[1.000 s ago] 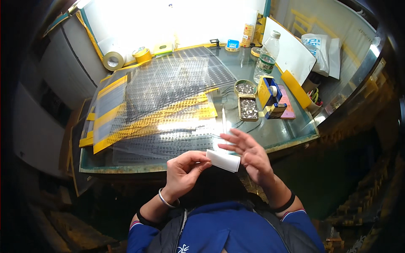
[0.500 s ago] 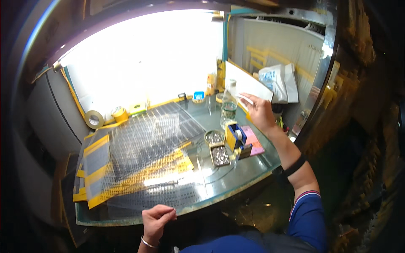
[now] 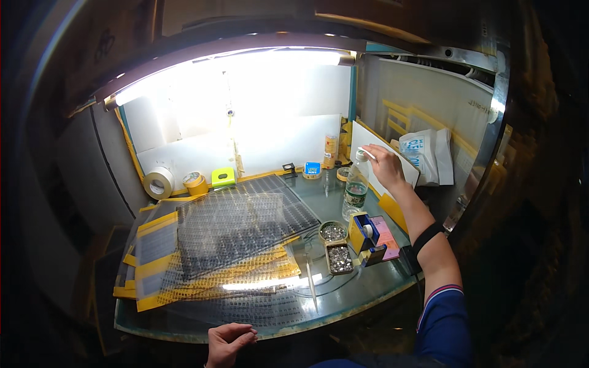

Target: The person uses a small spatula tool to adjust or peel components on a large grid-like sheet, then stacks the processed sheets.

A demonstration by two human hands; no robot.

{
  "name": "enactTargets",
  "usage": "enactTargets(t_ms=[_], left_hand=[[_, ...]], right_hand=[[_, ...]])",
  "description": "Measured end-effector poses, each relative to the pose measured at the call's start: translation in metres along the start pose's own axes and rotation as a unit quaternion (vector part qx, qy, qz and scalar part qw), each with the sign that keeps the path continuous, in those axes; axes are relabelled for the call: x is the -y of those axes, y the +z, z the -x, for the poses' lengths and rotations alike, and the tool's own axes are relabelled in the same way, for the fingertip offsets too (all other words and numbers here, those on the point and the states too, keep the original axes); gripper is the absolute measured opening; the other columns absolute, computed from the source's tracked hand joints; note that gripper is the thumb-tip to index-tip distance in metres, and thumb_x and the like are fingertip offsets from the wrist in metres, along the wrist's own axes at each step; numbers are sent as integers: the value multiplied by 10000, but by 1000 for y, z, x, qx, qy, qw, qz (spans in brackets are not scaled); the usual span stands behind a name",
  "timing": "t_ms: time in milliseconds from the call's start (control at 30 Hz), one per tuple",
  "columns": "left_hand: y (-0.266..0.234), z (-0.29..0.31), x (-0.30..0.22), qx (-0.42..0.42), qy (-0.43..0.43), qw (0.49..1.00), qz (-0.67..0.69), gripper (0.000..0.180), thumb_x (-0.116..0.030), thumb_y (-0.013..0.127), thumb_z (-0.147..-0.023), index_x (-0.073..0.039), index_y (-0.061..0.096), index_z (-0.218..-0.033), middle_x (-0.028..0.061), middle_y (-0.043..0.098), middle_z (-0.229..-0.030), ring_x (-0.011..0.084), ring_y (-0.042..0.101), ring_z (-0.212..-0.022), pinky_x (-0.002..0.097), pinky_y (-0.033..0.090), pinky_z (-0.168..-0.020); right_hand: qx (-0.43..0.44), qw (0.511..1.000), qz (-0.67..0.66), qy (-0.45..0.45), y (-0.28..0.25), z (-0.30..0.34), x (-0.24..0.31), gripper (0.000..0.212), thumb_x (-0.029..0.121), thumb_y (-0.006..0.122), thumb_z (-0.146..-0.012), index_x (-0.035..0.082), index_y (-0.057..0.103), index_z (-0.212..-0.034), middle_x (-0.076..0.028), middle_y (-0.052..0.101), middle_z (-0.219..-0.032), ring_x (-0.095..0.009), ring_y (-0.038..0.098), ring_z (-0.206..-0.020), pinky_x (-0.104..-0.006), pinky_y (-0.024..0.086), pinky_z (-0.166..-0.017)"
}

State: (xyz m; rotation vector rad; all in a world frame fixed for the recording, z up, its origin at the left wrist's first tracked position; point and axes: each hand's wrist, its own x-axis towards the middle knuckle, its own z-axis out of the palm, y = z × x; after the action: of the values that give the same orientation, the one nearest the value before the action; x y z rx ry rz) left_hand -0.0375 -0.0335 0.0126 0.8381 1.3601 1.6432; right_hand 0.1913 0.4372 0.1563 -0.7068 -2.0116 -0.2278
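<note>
Right grip on white paper

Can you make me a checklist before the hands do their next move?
1. Right hand holding the thin white piece: ok, pinched in its fingers.
2. Left hand empty: cannot tell, its fingers are curled together.
3. Clear plastic bottle with green label upright: ok.
4. Slender white pen-like stick on the greenish glass tabletop: ok, lying flat.
5. Translucent patterned sheets with yellow strips stacked neatly: not ok, overlapping at angles.
</note>
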Motion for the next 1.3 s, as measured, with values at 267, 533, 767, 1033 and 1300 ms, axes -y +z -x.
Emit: enactTargets(t_ms=[267,533,767,1033,1300], left_hand=[[2,-6,3,9,1,1000,29,132,34,681,-797,20,687,-928,67,680,-806,125,630,-694,245,503,-644],[4,-8,0,8,-8,1000,20,153,10,680,-809,19,681,-962,65,684,-825,124,631,-704,242,500,-660],[1,-8,2,-12,7,998,63,77,47,644,-776,60,686,-839,130,670,-783,178,656,-703,272,540,-659],[-9,3,2,3,24,995,96,92,46,632,-779,68,679,-856,130,669,-793,174,646,-703,267,520,-651],[-2,-1,7,21,17,991,128,112,49,621,-789,63,681,-882,133,671,-815,173,641,-721,258,511,-666]], right_hand=[[48,998,-10,24,-5,2,5,257,200,629,-874,88,671,-1102,-153,661,-1076,-309,643,-963,-345,510,-806],[20,998,-49,23,-1,0,-1,306,292,655,-848,72,681,-1059,-165,680,-957,-314,653,-882,-382,511,-779],[-2,997,-68,46,10,9,9,373,306,766,-743,80,682,-1026,-162,690,-874,-315,676,-767,-363,537,-684],[-330,922,-203,-12,-90,-22,34,296,135,723,-829,47,658,-1104,-73,663,-1063,-161,625,-927,-314,512,-825],[-440,888,-96,-90,-149,-23,51,282,98,737,-811,8,663,-1068,-105,664,-1062,-176,622,-1004,-317,538,-840]])
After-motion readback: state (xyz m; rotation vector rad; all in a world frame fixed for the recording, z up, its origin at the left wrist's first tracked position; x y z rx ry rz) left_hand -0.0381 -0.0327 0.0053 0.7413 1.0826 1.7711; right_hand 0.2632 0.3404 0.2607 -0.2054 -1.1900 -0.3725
